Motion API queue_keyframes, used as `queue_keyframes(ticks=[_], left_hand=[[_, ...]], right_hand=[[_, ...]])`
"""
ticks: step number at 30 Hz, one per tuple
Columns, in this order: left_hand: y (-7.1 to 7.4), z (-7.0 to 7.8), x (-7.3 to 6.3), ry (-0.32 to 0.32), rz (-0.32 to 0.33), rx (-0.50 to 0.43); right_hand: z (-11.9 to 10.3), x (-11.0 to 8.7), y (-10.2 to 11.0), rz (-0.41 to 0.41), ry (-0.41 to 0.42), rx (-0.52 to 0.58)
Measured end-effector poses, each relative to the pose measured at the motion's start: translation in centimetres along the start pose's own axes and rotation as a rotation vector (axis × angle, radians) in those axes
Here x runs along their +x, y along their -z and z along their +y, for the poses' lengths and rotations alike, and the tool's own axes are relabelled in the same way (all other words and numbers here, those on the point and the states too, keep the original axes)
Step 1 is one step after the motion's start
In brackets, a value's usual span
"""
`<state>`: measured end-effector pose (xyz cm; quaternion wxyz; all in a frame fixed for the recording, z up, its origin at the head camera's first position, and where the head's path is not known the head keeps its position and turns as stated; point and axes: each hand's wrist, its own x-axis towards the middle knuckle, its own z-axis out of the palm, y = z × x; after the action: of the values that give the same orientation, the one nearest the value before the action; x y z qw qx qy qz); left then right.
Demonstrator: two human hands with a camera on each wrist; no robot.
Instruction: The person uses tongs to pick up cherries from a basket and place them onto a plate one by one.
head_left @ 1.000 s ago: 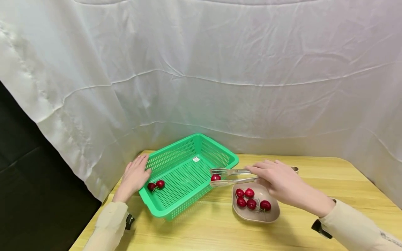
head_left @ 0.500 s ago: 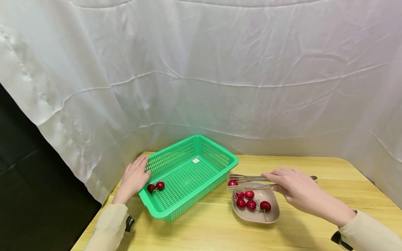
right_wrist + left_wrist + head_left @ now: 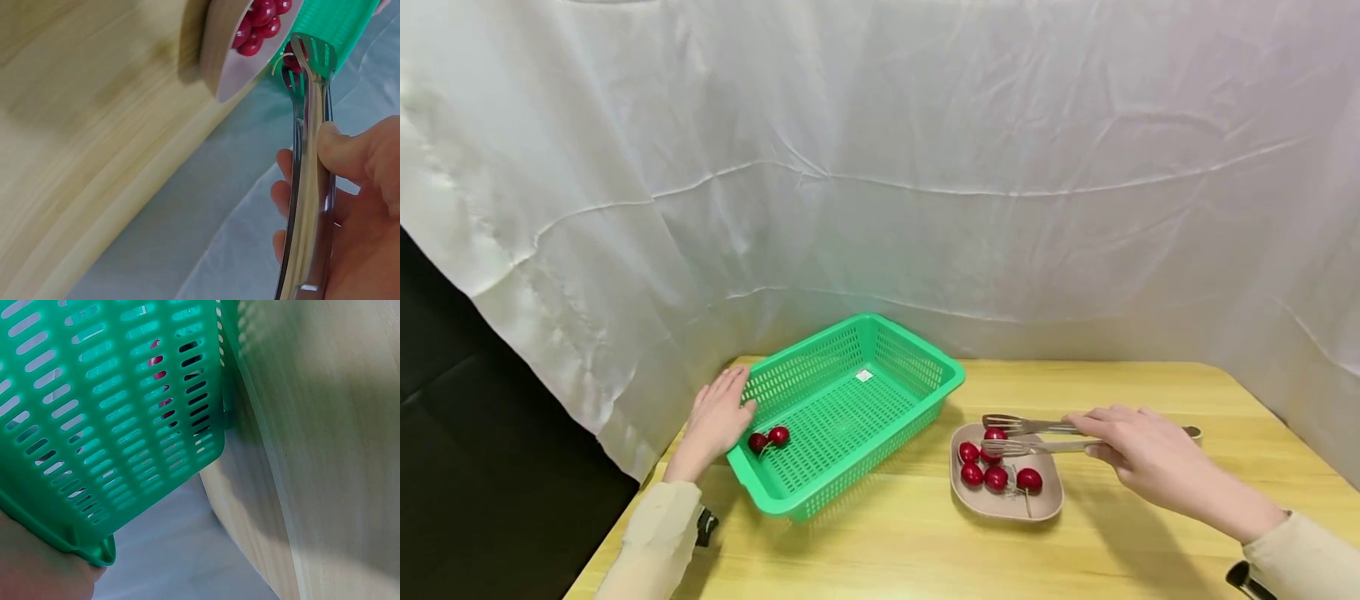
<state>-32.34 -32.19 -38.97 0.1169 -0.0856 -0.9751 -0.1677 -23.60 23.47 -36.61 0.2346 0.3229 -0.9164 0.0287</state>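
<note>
Head cam: your right hand [image 3: 1150, 454] has the metal tongs [image 3: 1052, 447] clamped between thumb and fingers, and there's a cherry [image 3: 996, 434] between the tips, over the far side of the shallow bowl [image 3: 985, 504]. Can't tell if it touches the cherries below. Ease off your squeeze and I'd bet it drops; dip too low and the lower arm could knock the cherries in the bowl [image 3: 996, 478] about. Your left hand [image 3: 715, 417] rests on the left rim of the green basket [image 3: 842, 417], fingers laid out rather than hooked. The two hands are well apart.

Left wrist: no fingers show under the rim, so you're just resting on it. Lean hard and the basket could tip or slide, rolling the pair of cherries [image 3: 779, 436] out of its near left corner.

Right wrist: the held cherry sits between slotted metal tips with its stem sticking out. Slick metal on round fruit, so a twist might squirt it loose, and that stem could snag.
</note>
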Motion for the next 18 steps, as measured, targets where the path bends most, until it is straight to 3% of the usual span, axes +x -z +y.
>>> queue_keyframes(ticks=[10,18], left_hand=[[-0.1,0.1,0.1,-0.009,-0.007,-0.001],[0.2,0.0,0.2,-0.012,-0.018,0.008]], right_hand=[[0.9,-1.5,0.0,-0.009,-0.017,-0.002],[0.8,-1.4,0.3,0.006,-0.057,0.007]])
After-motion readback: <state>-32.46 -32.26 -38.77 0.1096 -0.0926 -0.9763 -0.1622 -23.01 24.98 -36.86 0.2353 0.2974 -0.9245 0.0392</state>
